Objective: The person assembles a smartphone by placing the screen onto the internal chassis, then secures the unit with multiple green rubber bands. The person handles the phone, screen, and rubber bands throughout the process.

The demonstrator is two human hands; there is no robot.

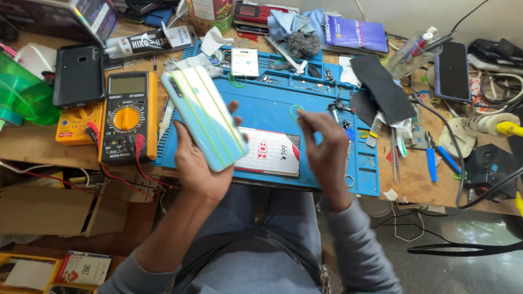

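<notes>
**Phone held over a crowded repair bench**

A cluttered wooden bench (32, 144) carries a blue mat (272, 106) strewn with small parts. Above the mat's near edge, the left hand's (201, 163) fingers wrap the phone (204, 117) from behind, thumb along its left edge, fingertips showing at the right edge. The phone is tilted, back cover up, pale with green stripes. The left wrist bends upward from a forearm rising out of the lap. The right hand (326, 155) hangs just beside it, empty, fingers loosely curled and pointing down and to the left, touching nothing. Under the phone lies a silver card (272, 155). Left of the mat stands a yellow multimeter (128, 117), with a black case (78, 73) beyond it.
</notes>
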